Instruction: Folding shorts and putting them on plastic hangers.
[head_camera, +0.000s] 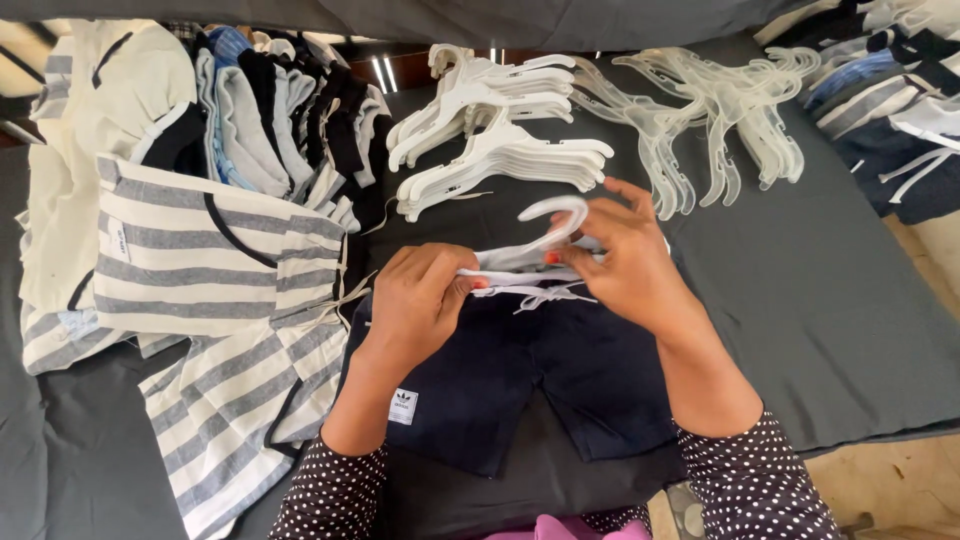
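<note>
Dark navy shorts (520, 370) flat on the grey worktop (840, 300), waistband far, legs near, long axis running near to far. White hanger (545, 235) across the waistband, bar lying left to right, hook pointing far. Left hand (420, 300) pinched shut on the waistband and the hanger's left end; right hand (625, 260) pinched shut on the hanger at its middle, nearer the hook. Striped tops (200, 270) left, stacked white hangers (500, 140) far.
</note>
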